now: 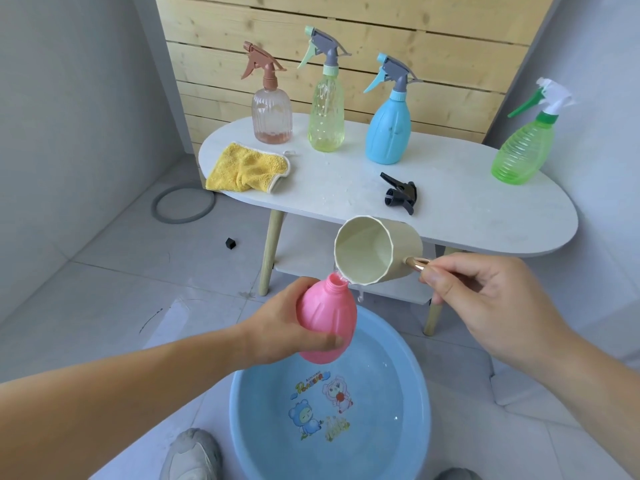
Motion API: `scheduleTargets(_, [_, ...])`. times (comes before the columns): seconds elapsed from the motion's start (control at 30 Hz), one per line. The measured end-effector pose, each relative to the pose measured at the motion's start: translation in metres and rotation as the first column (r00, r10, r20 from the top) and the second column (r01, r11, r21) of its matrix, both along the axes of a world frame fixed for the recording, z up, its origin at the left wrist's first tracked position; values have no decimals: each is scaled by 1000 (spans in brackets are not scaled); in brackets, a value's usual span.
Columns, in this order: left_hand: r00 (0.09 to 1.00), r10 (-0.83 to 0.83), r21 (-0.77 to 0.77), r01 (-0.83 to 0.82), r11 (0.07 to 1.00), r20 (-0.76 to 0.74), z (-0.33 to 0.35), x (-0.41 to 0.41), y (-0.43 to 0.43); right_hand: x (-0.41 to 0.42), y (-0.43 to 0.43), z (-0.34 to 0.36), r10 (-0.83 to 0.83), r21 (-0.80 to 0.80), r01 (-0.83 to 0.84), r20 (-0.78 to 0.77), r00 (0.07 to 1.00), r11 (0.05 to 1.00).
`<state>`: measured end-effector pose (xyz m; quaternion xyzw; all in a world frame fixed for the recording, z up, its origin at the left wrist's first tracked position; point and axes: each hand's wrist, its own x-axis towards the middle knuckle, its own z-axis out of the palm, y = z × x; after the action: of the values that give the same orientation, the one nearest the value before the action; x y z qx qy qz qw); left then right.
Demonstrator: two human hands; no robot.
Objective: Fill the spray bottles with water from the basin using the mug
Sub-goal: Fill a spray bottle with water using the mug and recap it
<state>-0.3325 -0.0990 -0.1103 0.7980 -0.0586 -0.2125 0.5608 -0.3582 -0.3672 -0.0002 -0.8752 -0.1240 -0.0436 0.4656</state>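
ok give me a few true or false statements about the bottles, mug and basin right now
1. The left hand holds the pink bottle over the blue basin. True.
2. The right hand holds the cream mug upright. False: it is tipped at the bottle's mouth.
3. The pink bottle has its sprayer on. False: its neck is open.
4. A black spray head lies on the white table. True.

Two bare forearms, no sleeves in view, left hand (pixel 277 327) and right hand (pixel 485 299) without rings, watch or gloves, short plain fingernails, grey shoe (pixel 195 455) with pale laces, second grey toe cap (pixel 457 474) at bottom edge
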Motion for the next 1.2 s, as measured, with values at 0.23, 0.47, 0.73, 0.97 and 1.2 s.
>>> scheduleTargets(0.23, [1000,-7,2,7,1000,-11,-2,0,0,0,4,3,-13,-10,13,30,999,1000])
scheduleTargets(0.47, [1000,-5,3,5,1000,-8,-2,-1,1,0,2,1,-16,-20,17,48,999,1000])
scheduleTargets(0.73, [1000,-7,5,7,1000,-1,-2,-1,-1,1,2,1,12,-103,1,128,992,995])
scheduleTargets(0.97, [1000,-2,11,2,1000,0,-2,-1,-1,4,-1,-2,27,-119,-9,151,988,993])
scheduleTargets(1.2, [1000,-8,9,8,1000,0,-3,-1,-1,4,-1,-3,46,-117,-24,187,981,993])
